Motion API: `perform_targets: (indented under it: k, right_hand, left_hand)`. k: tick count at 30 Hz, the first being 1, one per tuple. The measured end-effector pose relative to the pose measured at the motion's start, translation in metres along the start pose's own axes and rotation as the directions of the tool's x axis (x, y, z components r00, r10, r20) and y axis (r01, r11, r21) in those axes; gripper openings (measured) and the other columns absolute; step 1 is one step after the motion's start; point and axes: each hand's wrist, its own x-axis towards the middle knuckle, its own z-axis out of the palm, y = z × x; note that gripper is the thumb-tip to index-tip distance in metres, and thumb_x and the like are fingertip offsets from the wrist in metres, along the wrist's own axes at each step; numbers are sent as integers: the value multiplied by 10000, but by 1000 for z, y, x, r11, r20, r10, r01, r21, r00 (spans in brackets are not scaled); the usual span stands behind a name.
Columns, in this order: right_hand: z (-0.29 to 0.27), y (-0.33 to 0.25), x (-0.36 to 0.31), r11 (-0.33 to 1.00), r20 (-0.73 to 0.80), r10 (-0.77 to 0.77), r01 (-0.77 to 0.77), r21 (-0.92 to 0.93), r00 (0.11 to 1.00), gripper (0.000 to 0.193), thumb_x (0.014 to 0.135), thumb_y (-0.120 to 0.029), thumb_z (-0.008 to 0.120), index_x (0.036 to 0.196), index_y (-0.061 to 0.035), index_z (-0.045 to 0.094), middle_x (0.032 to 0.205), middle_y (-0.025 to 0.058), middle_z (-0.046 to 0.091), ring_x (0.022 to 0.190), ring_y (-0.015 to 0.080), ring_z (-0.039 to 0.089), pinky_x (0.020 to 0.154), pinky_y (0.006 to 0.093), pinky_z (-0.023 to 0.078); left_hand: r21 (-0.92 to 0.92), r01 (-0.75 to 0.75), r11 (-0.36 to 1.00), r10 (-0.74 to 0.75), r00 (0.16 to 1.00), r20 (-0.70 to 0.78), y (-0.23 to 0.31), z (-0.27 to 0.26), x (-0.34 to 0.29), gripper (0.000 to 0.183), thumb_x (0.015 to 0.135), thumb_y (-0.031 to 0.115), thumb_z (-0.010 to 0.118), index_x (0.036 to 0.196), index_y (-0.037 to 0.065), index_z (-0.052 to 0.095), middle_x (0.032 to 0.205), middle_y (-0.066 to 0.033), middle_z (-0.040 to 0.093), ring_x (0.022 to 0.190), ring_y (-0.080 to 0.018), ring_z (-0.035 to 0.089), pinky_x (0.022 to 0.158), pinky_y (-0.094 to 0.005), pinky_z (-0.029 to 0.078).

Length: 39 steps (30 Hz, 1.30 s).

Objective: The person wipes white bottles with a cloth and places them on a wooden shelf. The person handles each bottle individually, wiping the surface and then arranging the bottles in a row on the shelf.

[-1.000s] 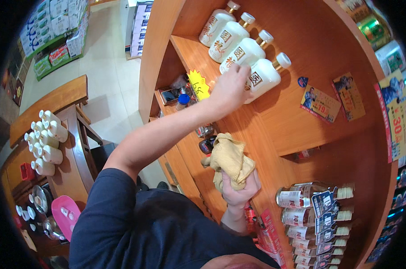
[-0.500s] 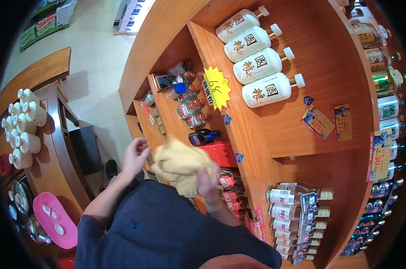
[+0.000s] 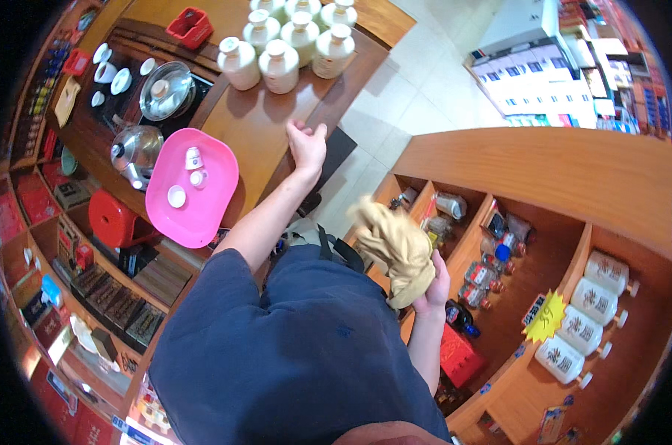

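Observation:
My right hand (image 3: 434,287) grips a tan cloth (image 3: 395,248), which hangs bunched and partly blurred in front of the shelves. Stretched out over the edge of the wooden table (image 3: 236,126), my left hand (image 3: 307,148) has its fingers curled in, and nothing shows in them. Just beyond that hand stand several white bottles (image 3: 279,68) with white caps, grouped on the table. To its left lies a pink tray (image 3: 221,189) holding a small white bottle (image 3: 193,158) and small white cups (image 3: 176,196).
A glass pot (image 3: 165,90) and a kettle (image 3: 137,152) sit left of the tray. A red stool (image 3: 115,219) is below them. On my right, wooden shelves (image 3: 491,194) hold glass bottles, white bottles (image 3: 582,331) and a red box (image 3: 458,357). A small red basket (image 3: 189,28) is at the far side.
My view has swung left from the shelves toward the table. My left arm now reaches out over the table edge. The cloth stays in my right hand.

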Motion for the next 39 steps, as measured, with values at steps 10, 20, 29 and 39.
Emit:
perform_targets:
  k: [10, 20, 29, 39]
  right_hand:
    - [29, 9, 30, 999, 178, 7, 1, -47, 984, 618, 1071, -417, 386, 1472, 51, 424, 1463, 205, 532, 1325, 361, 534, 1137, 483, 409]
    - [37, 3, 34, 920, 158, -250, 286, -269, 955, 630, 893, -123, 743, 1420, 58, 449, 1347, 153, 603, 1239, 266, 601, 1084, 418, 463]
    - [140, -17, 30, 67, 596, -525, 728, -683, 607, 680, 749, -97, 855, 1312, 28, 495, 1176, 138, 639, 1115, 261, 636, 999, 375, 498]
    - [115, -75, 5, 445, 618, -3, 555, -703, 786, 475, 694, -194, 857, 1105, 8, 732, 1077, 104, 738, 1008, 180, 677, 926, 335, 530]
  left_hand:
    - [250, -347, 904, 416, 851, -321, 32, 5, 104, 1101, 569, 303, 970, 1442, -5, 374, 1438, -240, 420, 1361, -410, 404, 1169, -503, 315]
    - [371, -424, 826, 538, 788, -298, 29, 0, 127, 905, 552, 354, 969, 1276, 115, 481, 1232, -170, 532, 1203, -371, 494, 1055, -506, 390]
    - [-129, -417, 900, 432, 806, 404, 66, -35, -29, 810, 630, 267, 932, 1261, 66, 467, 1210, -132, 611, 1128, -251, 618, 957, -422, 510]
    - [-49, -198, 979, 10, -194, 981, 97, -42, -141, 849, 595, 334, 917, 1323, 28, 606, 1306, -119, 642, 1140, -269, 628, 1006, -376, 481]
